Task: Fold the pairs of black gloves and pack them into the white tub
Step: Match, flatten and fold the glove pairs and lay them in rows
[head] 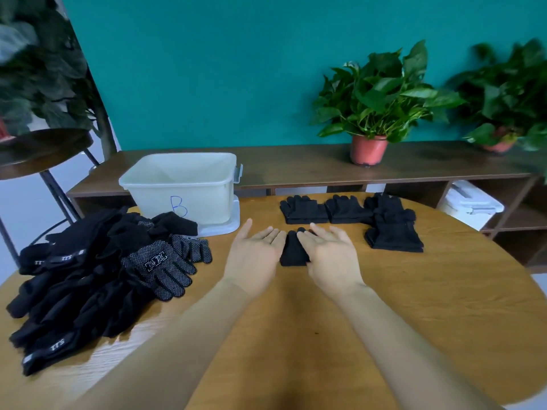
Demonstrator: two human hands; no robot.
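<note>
A folded pair of black gloves (293,250) lies on the round wooden table (384,306), between my two hands. My left hand (256,255) rests on its left side with straight fingers, and my right hand (330,254) lies over its right side, fingers also straight. Behind them sit folded pairs in a row: one (303,210), a second (347,209), and a stack at the right (395,232). A big heap of unfolded black gloves (97,270) covers the table's left side. The white tub (183,184), marked "B", stands behind my left hand and looks empty.
The tub rests on its white lid (225,227). Beyond the table runs a low wooden shelf (296,167) with two potted plants (376,105), (503,99). A dark stool (38,149) stands at the far left.
</note>
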